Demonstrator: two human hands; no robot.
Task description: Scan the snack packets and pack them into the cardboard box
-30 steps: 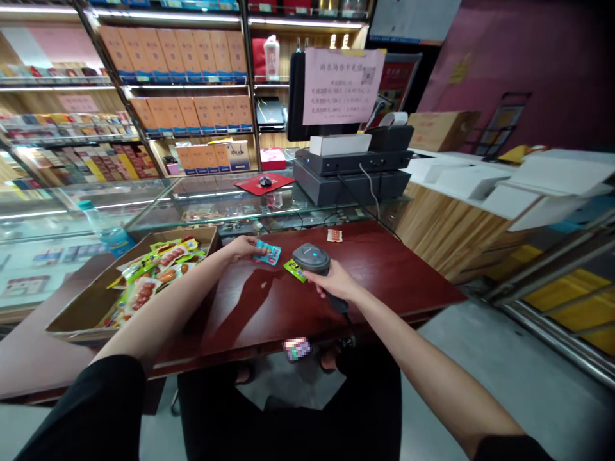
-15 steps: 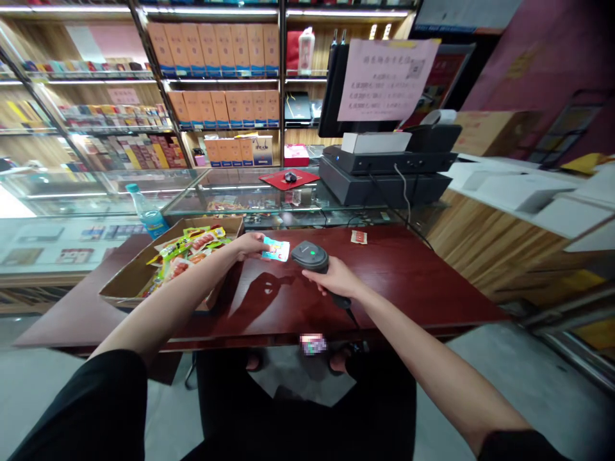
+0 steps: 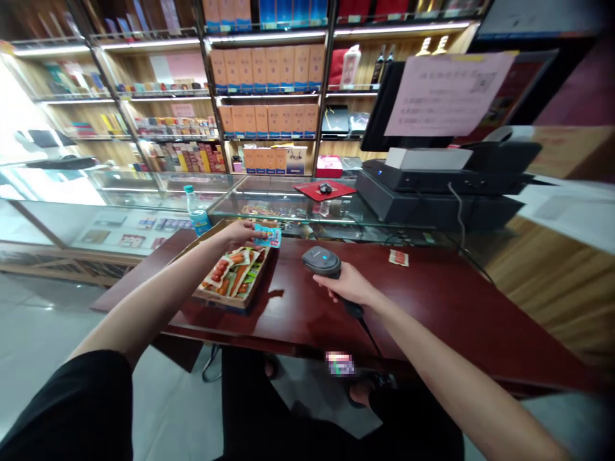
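My left hand (image 3: 241, 234) pinches a small light-blue snack packet (image 3: 269, 236) above the far right part of an open cardboard box (image 3: 225, 301). Inside that box lie several snack packets (image 3: 235, 272), some clear with reddish sausage-like pieces, others green and yellow. My right hand (image 3: 353, 285) is wrapped round the handle of a dark grey barcode scanner (image 3: 321, 261), held over the table with its head tilted toward the left. A blue light shows on the scanner's top. Its cable runs down toward the table's near edge.
On the dark red table (image 3: 307, 320), one small red packet (image 3: 398, 257) lies at the right. A bottle with a blue cap (image 3: 196, 214) stands behind the box. Beyond are a glass counter, a mouse (image 3: 325, 188) on a red mat, and a monitor (image 3: 379, 115) above a cash drawer (image 3: 413, 202).
My left hand has carried the blue packet away from the scanner, back over the box. The scanner's light has turned from green to blue. My view has swung left.
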